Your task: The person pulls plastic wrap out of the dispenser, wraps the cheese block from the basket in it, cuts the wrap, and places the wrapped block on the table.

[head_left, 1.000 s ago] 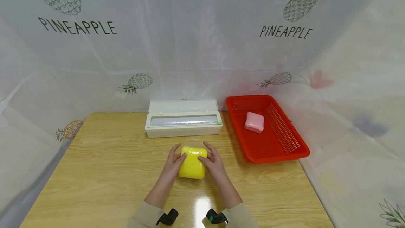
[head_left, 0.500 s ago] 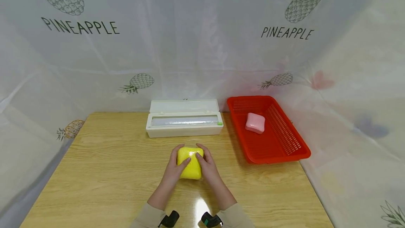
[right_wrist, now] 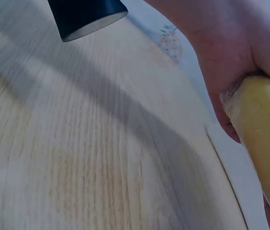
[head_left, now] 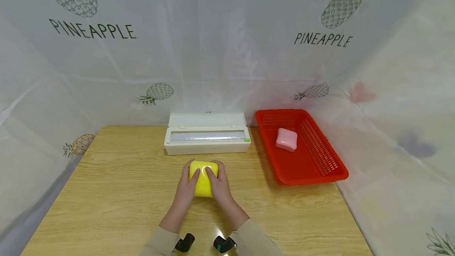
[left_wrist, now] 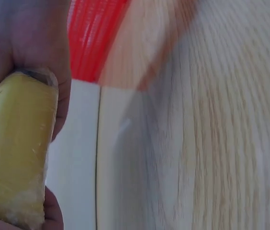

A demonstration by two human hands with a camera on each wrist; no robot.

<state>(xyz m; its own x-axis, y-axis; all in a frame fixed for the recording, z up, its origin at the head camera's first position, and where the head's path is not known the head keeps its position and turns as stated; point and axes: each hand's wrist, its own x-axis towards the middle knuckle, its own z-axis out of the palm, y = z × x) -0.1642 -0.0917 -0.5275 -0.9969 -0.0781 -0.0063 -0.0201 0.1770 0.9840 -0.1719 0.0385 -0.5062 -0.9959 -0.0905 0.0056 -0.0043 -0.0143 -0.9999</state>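
A yellow rounded-square block (head_left: 203, 187), wrapped in clear plastic film, is held between both hands at the middle of the table. My left hand (head_left: 186, 187) grips its left side, thumb on the upper face. Gripping the opposite side, my right hand (head_left: 219, 185) has its thumb on top as well. In the left wrist view, thin film clings to the edge of the yellow block (left_wrist: 17, 148), and the table shows beneath it. The right wrist view has the film-covered yellow block (right_wrist: 264, 139) at its right edge. Fingers behind the block are partly hidden.
Beyond the hands stands a white cling film dispenser (head_left: 207, 147), its lid raised and a film roll inside. On the right, a red plastic basket (head_left: 309, 169) holds a pink rounded block (head_left: 286, 139). A pineapple-print curtain (head_left: 213, 50) hangs behind the wooden table (head_left: 117, 192).
Both hands have shifted left and slightly away from me with the yellow block. The fingers have closed further round its sides. Dispenser and basket stay where they were.
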